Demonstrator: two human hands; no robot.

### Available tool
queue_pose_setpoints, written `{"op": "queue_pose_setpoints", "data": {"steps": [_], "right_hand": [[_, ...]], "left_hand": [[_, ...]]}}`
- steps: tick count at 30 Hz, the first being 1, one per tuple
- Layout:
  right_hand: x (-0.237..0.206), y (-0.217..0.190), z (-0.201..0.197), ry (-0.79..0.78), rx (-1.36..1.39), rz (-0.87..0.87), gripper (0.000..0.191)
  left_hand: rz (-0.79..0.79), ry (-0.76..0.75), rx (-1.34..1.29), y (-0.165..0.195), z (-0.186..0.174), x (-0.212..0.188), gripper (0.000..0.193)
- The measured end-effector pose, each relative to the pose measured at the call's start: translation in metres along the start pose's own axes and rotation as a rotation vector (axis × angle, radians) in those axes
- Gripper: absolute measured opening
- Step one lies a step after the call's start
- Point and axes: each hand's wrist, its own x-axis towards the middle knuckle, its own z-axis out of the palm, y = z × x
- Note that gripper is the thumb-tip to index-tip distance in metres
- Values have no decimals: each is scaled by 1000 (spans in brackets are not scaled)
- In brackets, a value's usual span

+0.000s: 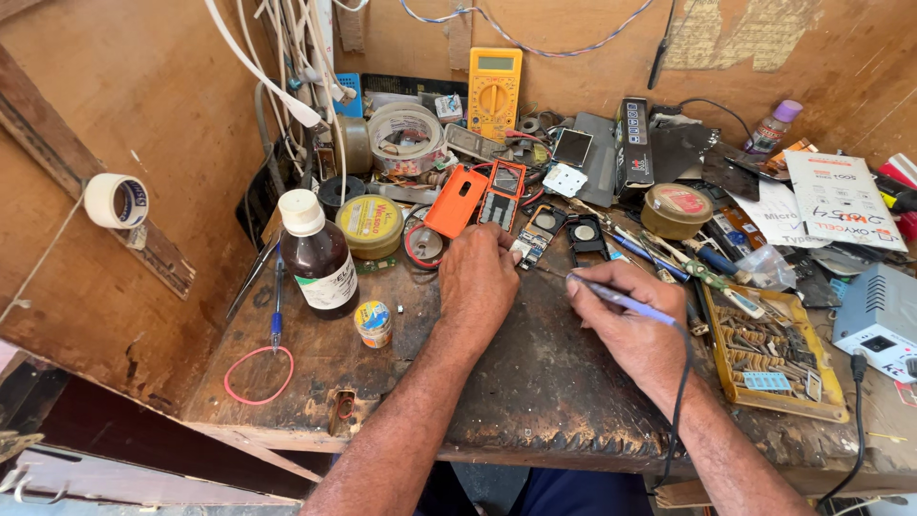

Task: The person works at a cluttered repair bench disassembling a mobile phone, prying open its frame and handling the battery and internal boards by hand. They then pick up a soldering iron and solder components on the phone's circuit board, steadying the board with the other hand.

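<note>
My left hand (478, 277) rests knuckles-up on the worn wooden bench (535, 382), its fingers pinning a small circuit board (531, 247). My right hand (626, 320) grips a blue-handled soldering iron (621, 300) like a pen. The iron's thin tip points left toward the board, and its black cord runs down past my wrist. Just behind the board lie an orange phone shell (456, 202) and an open phone frame (501, 194).
A brown bottle with a white cap (319, 258), a small round tin (373, 323) and a red rubber band (258, 375) sit at left. A yellow multimeter (494, 91) leans on the back wall. A yellow parts tray (774, 354) and a grey power unit (877, 320) stand at right.
</note>
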Motion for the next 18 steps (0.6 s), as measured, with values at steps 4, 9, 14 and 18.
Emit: {"op": "queue_pose_setpoints", "data": {"steps": [4,9,14,18], "right_hand": [[-1,2,0,26,35,-14,14],[-2,4,-1,35,-58,-76,14],[-2,4,1,43,-76,-124,14],[-2,4,1,38,-46,-125,14]], "left_hand": [[-5,-1,-9,0,1,0,13],[-14,-12,-6,0,1,0,13],[-16,-11,-7,1,0,0,12],[-9,-10,-8,0,0,0,13]]}}
